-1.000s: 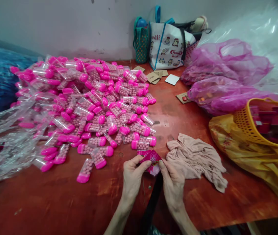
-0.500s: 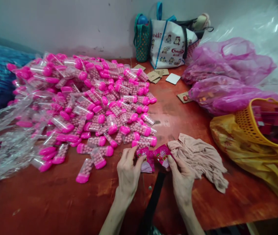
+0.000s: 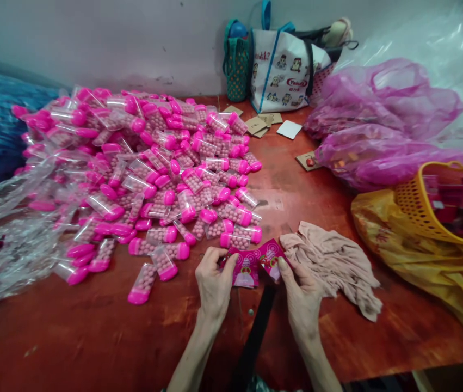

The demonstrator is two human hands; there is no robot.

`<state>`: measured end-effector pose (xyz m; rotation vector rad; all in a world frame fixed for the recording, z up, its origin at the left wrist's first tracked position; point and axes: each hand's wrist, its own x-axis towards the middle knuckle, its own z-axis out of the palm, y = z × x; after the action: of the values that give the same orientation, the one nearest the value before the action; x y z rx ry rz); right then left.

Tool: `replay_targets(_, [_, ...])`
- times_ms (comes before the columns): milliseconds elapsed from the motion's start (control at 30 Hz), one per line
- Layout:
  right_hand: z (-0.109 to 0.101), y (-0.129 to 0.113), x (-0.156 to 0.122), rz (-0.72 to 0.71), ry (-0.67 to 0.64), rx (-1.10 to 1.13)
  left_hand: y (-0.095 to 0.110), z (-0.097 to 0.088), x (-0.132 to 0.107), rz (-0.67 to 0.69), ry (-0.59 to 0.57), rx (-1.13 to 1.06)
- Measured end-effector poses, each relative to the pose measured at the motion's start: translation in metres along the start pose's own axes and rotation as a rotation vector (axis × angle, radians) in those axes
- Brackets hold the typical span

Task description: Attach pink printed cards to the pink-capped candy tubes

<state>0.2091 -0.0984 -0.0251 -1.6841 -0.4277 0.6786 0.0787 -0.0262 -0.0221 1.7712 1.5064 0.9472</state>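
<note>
My left hand and my right hand rest on the red table near its front edge. Both pinch pink printed cards: the left hand's fingers curl round one at its left side, the right hand's thumb and fingers grip another at its right side. The cards lie flat and side by side between the hands. Just behind them begins a big pile of clear capsule tubes with pink caps, filled with pink balls. One loose tube lies to the left of my left hand.
A crumpled beige cloth lies right of my right hand. A yellow basket of red boxes sits in a yellow bag at right. Pink plastic bags, cloth bags and cardboard pieces stand behind. Clear plastic wrap lies at left.
The folded pink card held between both hands has come apart into two cards laid side by side. Both hands moved slightly forward and apart.
</note>
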Motion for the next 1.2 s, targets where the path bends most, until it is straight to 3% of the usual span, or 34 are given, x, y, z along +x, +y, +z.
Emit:
replay_targets(133, [0.002,0.003,0.001,-0.024,-0.031,-0.015,0.005,0.008,-0.003,0.111,0.096,0.125])
replay_targets(300, [0.003,0.007,0.001,-0.119,-0.027,-0.103,0.005,0.010,-0.009,0.163,0.085,0.198])
replay_targets(667, [0.003,0.005,0.000,-0.193,-0.033,-0.152,0.005,-0.021,-0.011,0.009,-0.143,0.312])
replay_targets(733, [0.003,0.005,0.000,-0.173,-0.041,-0.144,0.006,-0.027,-0.010,-0.002,-0.120,0.277])
replay_targets(867, [0.005,0.002,-0.003,-0.093,-0.085,-0.085,0.016,-0.030,-0.006,-0.106,-0.008,-0.047])
replay_targets(1000, [0.012,-0.004,-0.012,-0.086,-0.192,-0.033,0.034,-0.017,-0.004,-0.360,-0.255,-0.601])
replay_targets(1067, [0.015,-0.008,-0.017,-0.097,-0.246,-0.027,0.039,-0.008,-0.006,-0.444,-0.316,-0.798])
replay_targets(1200, [0.014,-0.013,-0.021,-0.162,-0.341,-0.056,0.039,0.003,-0.011,-0.523,-0.199,-0.938])
